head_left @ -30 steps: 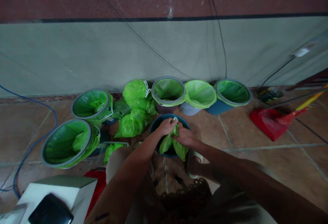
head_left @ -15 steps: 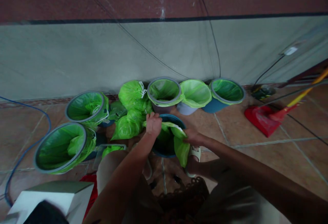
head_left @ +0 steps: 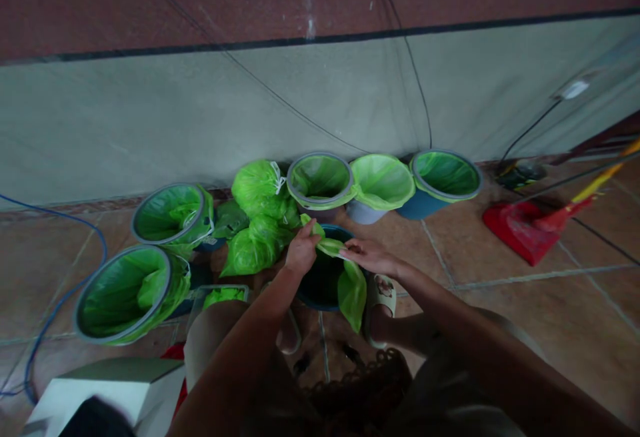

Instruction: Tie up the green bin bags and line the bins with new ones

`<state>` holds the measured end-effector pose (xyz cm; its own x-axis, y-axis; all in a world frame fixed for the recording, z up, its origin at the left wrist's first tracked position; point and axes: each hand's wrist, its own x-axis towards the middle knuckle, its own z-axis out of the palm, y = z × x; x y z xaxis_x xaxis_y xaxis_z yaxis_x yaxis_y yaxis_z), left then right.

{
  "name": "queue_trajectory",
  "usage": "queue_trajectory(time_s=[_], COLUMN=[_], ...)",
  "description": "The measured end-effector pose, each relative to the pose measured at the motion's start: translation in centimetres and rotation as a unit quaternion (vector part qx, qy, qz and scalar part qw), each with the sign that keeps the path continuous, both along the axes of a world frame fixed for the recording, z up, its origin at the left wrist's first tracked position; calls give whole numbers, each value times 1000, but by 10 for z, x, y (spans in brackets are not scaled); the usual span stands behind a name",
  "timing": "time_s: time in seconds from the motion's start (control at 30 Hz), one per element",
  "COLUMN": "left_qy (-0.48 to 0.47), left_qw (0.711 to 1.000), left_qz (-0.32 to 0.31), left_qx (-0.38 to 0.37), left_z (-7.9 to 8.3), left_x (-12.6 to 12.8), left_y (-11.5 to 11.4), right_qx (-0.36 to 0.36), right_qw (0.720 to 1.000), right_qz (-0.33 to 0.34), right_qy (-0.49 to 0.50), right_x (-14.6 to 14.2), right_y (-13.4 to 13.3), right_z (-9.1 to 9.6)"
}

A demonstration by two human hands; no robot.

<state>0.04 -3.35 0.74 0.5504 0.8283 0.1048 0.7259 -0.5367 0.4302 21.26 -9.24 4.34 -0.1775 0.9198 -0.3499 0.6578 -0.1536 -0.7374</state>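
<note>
Both my hands grip a green trash bag (head_left: 353, 294) above a dark blue trash bin (head_left: 320, 305) that stands between my feet. My left hand (head_left: 303, 250) is closed on one end of the bag's edge, over the bin's left rim. With the fingers of my right hand (head_left: 369, 254) I pinch the edge farther along, over the right side of the bin. The rest of the bag hangs down over the bin's right rim. The inside of the bin is dark.
Lined bins (head_left: 320, 204) stand along the wall, with more lined bins (head_left: 83, 317) at left. Knotted green bags (head_left: 253, 250) lie beside a clear container (head_left: 197, 304). A red dustpan (head_left: 520, 230) is at right, a white box (head_left: 125, 400) at lower left, a blue cable (head_left: 65, 297) on the floor.
My hands have come closer together, with the right moving left along the bag's edge. The stretch of edge between them is shorter and slacker. The view has tilted slightly.
</note>
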Motion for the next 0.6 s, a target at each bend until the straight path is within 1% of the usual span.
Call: queue_trajectory(time_s=[0.07, 0.13, 0.17, 0.2, 0.23, 0.27, 0.3, 0.33, 0.37, 0.4, 0.43, 0.47, 0.5, 0.57, 0.6], left_qy=[-38, -61, -70, -80, -92, -105, -116, -122, -122, -117, -112, -105, -94, -53, -21], left_qw=[999, 998, 997, 994, 988, 977, 963, 948, 934, 922, 914, 911, 915, 934, 942], left_qz=[-3, 12, 36, 75, 126, 184, 242, 290, 320, 329, 315, 284, 244, 175, 158], left_qx=[-20, -31, -27, -18, -8, -3, -14, -48, -102, -167, -230, -279, -308, -307, -294], left_z=[-4, -3, -1, 1, 4, 7, 10, 11, 12, 12, 11, 10, 8, 4, 3], left_x=[-1, 1, 3, 6, 9, 12, 16, 19, 23, 26, 28, 30, 31, 32, 32], left_y=[-1, -3, -5, -7, -9, -11, -14, -17, -19, -22, -25, -27, -28, -28, -27], right_qx=[12, 23, 23, 18, 4, -17, -47, -82, -118, -151, -177, -195, -208, -227, -228], right_qw=[998, 990, 986, 984, 986, 990, 991, 989, 980, 965, 949, 935, 925, 917, 919], right_qz=[-19, -18, -13, -13, -23, -48, -82, -121, -161, -196, -222, -239, -244, -232, -220], right_qy=[-66, -137, -164, -175, -164, -135, -92, -37, 24, 83, 135, 176, 205, 233, 235], right_x=[-8, -15, -19, -22, -24, -26, -28, -29, -31, -32, -34, -37, -40, -46, -47], right_y=[3, 4, 4, 4, 4, 3, 2, 1, -1, -2, -3, -4, -5, -7, -7], right_z=[-6, -13, -16, -20, -23, -25, -27, -29, -30, -30, -31, -31, -31, -33, -35])
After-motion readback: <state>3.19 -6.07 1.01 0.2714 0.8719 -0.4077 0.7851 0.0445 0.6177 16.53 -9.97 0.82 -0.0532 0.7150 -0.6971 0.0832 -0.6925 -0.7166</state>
